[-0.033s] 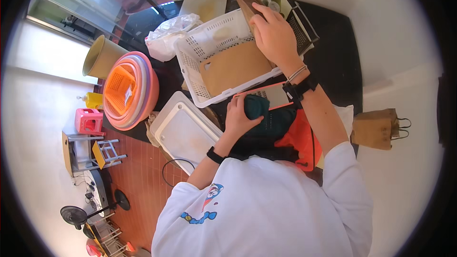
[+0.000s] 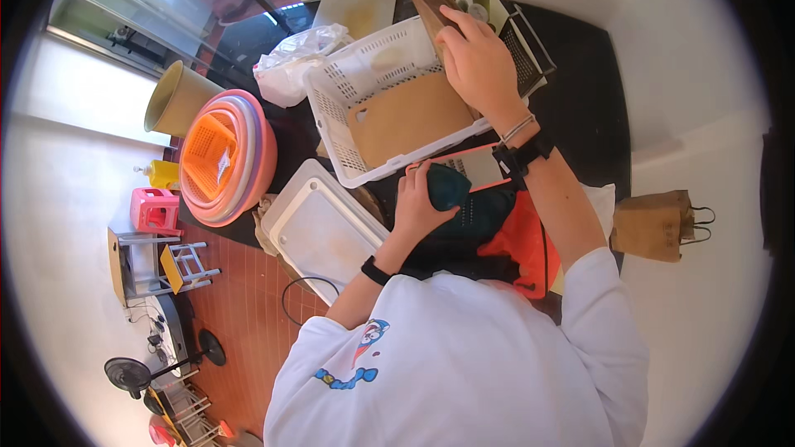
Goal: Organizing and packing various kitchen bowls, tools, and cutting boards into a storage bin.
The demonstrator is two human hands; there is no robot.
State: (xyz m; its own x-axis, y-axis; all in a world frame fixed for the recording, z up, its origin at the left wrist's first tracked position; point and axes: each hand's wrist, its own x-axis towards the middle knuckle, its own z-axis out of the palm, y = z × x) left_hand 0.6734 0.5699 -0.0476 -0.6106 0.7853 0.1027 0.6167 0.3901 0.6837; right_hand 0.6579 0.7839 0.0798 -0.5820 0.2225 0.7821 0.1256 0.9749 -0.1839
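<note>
My left hand (image 2: 416, 205) is closed round the side of a small dark green cup-like piece (image 2: 449, 188). It holds it over the dark table, just in front of a white basket. Beyond the basket's far right corner, my right hand (image 2: 482, 66) grips a long brown wooden piece (image 2: 428, 0), its index finger stretched along the top; the thumb side is partly hidden. The white slotted basket (image 2: 327, 128) has a tan cutting board (image 2: 406, 120) lying in it. A flat grater with an orange-red frame (image 2: 480, 167) rests between the basket and my left hand, partly under my right wrist.
White lidded trays (image 2: 327, 228) lie left of my left arm. Nested basins (image 2: 267, 161) hold an orange basket (image 2: 207, 153); a tan bucket (image 2: 175, 99) stands behind. A white plastic bag (image 2: 290, 66), red bag (image 2: 526, 236) and brown paper bag (image 2: 654, 228) are around the table.
The dark green piece has turned slightly in my left hand, showing more of its smooth side. My right hand has hardly moved.
</note>
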